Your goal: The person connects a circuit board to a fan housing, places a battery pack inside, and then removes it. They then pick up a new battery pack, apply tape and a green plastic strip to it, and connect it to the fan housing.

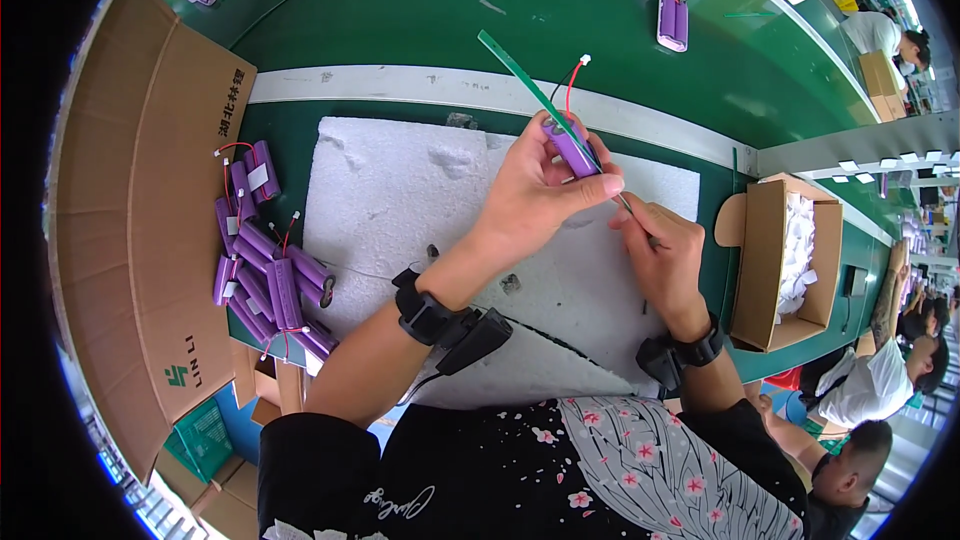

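Observation:
My left hand [535, 190] grips a purple battery pack [570, 148] above a white foam sheet [400, 200]. Red and black wires with a small white plug [584, 60] rise from the pack. My right hand [665, 255] pinches the lower end of a long thin green strip [520, 72] that runs up to the left across the pack. Both wrists wear black bands.
A pile of several purple battery packs [265, 270] with wires lies on cardboard [150, 190] at the left. An open carton [775, 260] with white pieces stands at the right. A purple device [672, 0] lies on the green belt. Other people work at the right.

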Action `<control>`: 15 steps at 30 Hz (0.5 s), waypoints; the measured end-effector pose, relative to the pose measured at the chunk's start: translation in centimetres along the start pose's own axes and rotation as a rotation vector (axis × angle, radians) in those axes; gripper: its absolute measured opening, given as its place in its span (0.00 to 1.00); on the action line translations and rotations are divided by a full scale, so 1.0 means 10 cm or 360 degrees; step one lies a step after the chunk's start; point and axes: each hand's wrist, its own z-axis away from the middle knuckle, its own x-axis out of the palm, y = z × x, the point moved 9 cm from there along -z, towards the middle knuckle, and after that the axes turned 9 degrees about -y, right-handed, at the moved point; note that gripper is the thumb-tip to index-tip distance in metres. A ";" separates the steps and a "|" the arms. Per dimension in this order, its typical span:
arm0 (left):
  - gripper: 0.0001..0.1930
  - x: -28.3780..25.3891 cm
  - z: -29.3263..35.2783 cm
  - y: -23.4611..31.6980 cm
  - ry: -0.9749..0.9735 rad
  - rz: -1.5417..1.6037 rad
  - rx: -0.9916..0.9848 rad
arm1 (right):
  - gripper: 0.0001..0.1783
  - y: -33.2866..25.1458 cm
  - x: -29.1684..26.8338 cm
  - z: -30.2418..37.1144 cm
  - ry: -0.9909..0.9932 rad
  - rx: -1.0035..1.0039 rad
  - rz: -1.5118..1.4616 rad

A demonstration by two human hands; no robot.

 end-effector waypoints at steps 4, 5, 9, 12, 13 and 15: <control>0.24 0.04 0.01 0.02 0.0045 -0.0009 0.0001 | 0.14 0.00 0.00 0.00 0.0020 -0.0014 -0.0005; 0.24 0.04 0.01 0.03 0.0060 -0.0015 -0.0001 | 0.14 0.00 0.00 0.00 0.0023 -0.0013 -0.0013; 0.24 0.04 -0.01 -0.03 -0.0028 -0.0073 -0.0103 | 0.14 0.00 -0.01 0.01 0.0017 -0.0008 -0.0012; 0.23 0.05 -0.01 -0.10 -0.0063 -0.0018 -0.0203 | 0.14 0.00 -0.01 0.01 0.0017 -0.0012 0.0002; 0.23 0.06 -0.01 -0.13 -0.0079 0.0009 -0.0252 | 0.14 -0.01 -0.01 0.01 0.0022 -0.0019 0.0009; 0.23 0.06 -0.02 -0.12 -0.0117 0.0055 -0.0220 | 0.14 -0.01 -0.01 0.01 0.0026 -0.0026 0.0016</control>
